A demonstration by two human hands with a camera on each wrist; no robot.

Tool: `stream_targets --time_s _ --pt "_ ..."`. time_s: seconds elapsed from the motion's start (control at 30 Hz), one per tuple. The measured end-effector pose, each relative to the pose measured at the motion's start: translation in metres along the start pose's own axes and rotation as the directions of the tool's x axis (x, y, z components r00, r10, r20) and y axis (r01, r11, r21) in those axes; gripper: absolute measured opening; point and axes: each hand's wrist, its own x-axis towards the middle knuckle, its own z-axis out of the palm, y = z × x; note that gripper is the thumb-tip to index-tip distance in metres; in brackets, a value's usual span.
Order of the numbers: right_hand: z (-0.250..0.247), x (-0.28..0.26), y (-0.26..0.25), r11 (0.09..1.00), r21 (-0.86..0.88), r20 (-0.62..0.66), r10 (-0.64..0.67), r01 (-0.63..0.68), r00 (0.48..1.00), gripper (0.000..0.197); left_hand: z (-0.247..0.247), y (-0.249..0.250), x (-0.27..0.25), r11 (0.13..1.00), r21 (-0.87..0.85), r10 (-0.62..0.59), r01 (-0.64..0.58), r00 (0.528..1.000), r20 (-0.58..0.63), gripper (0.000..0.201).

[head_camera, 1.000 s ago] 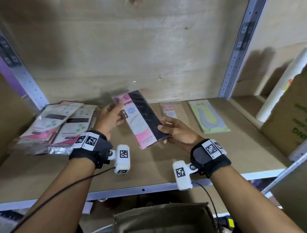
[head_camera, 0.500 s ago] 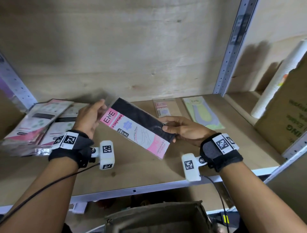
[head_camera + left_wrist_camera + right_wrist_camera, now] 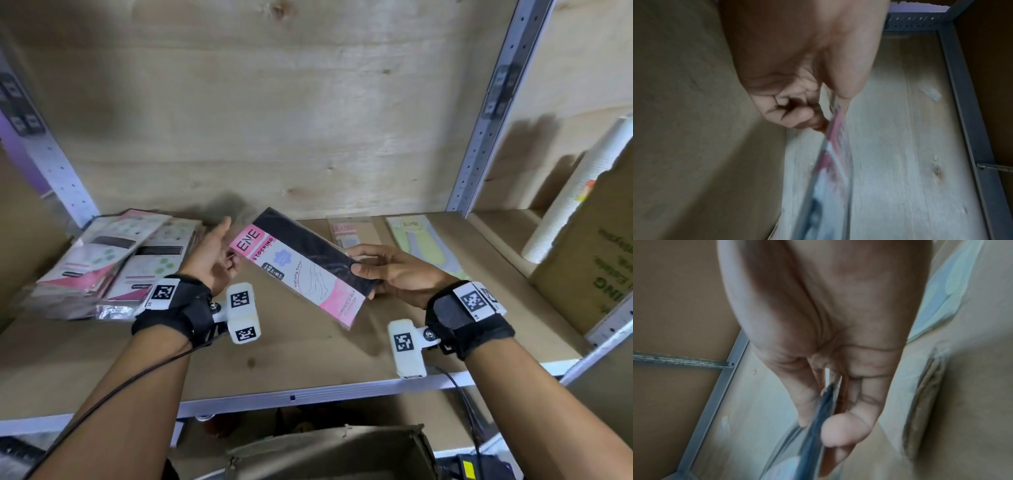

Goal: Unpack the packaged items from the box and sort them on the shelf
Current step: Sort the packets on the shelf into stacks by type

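Note:
A flat stocking package [image 3: 301, 270], pink, white and black with "ENE STOCKING" printed on it, hangs slanted above the wooden shelf [image 3: 291, 356]. My left hand [image 3: 222, 246] pinches its upper left end, thumb raised. My right hand [image 3: 363, 265] pinches the black right edge, thumb on top and fingers beneath. In the left wrist view the package's edge [image 3: 830, 170] runs out, blurred, from between the curled fingers of the left hand [image 3: 818, 113]. The right wrist view has the package [image 3: 813, 426] edge-on in the right hand [image 3: 818, 415]. An open cardboard box [image 3: 329, 455] stands below the shelf.
A loose stack of similar packets [image 3: 102, 260] lies at the shelf's left. A small pink packet [image 3: 346, 231] and a green packet [image 3: 424, 243] lie at the back right. A metal post [image 3: 486, 113] bounds the bay; beyond it stand a white roll [image 3: 575, 192] and a brown carton [image 3: 589, 260].
The package has swung from steep to a flatter slant with its label facing up. My left hand has shifted to its upper left end; my right hand keeps its hold.

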Motion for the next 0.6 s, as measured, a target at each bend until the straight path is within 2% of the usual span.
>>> stream_targets --time_s 0.07,0.17,0.3,0.4,0.5,0.6 --pt "0.005 0.007 -0.004 0.999 0.043 -0.033 0.001 0.0 0.999 0.023 -0.003 0.0 0.001 0.999 -0.035 0.011 -0.012 1.0 -0.01 0.046" --pt "0.014 0.019 -0.01 0.995 0.098 -0.094 0.024 -0.015 0.995 0.037 0.002 -0.007 -0.001 0.997 0.076 0.019 -0.021 0.999 0.026 0.052" --pt "0.045 0.039 -0.013 0.988 0.152 -0.186 0.027 0.002 0.982 0.017 0.008 -0.017 -0.012 0.936 0.348 0.005 -0.051 0.991 0.133 0.043" --pt "0.063 0.054 -0.008 0.991 0.133 -0.276 0.064 -0.028 0.959 0.02 0.01 -0.024 -0.016 0.878 0.475 -0.025 -0.055 0.987 0.16 0.034" --pt "0.073 0.065 -0.004 0.995 0.07 -0.297 0.091 -0.074 0.95 0.015 0.007 -0.031 -0.01 0.856 0.514 -0.013 -0.053 0.992 0.125 0.022" --pt "0.076 0.068 -0.006 0.983 -0.029 -0.313 0.162 -0.18 0.936 0.014 0.004 -0.037 -0.002 0.811 0.581 -0.005 -0.068 0.992 0.123 0.03"
